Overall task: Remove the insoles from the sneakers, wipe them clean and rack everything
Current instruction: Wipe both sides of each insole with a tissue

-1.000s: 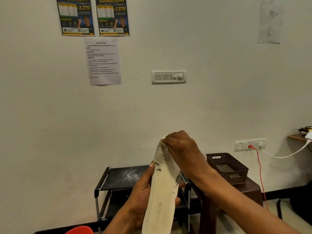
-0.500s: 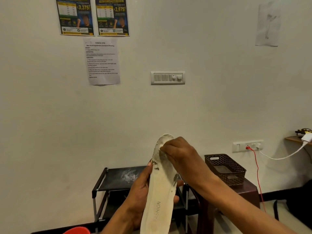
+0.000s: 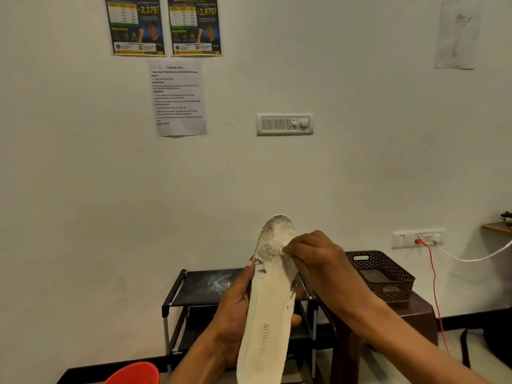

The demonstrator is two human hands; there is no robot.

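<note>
A worn cream insole (image 3: pixel 267 309) printed "FASHION" stands upright in front of me, its toe end grey and flaking. My left hand (image 3: pixel 235 309) grips it from behind around the middle. My right hand (image 3: pixel 315 261) presses a small white wipe (image 3: pixel 285 246) against the upper part of the insole, fingers bunched on it. The black shoe rack (image 3: pixel 199 289) stands behind against the wall, its top shelf smudged with white dust. No sneakers are in sight.
A dark perforated basket (image 3: pixel 385 275) sits on a brown stool (image 3: pixel 415 317) right of the rack. A red cable (image 3: pixel 435 295) hangs from a wall socket. A red round object (image 3: pixel 133 374) shows at the bottom edge.
My right hand with the wipe has slid down from the insole's toe tip toward its middle, uncovering the toe end. The left hand keeps the same hold.
</note>
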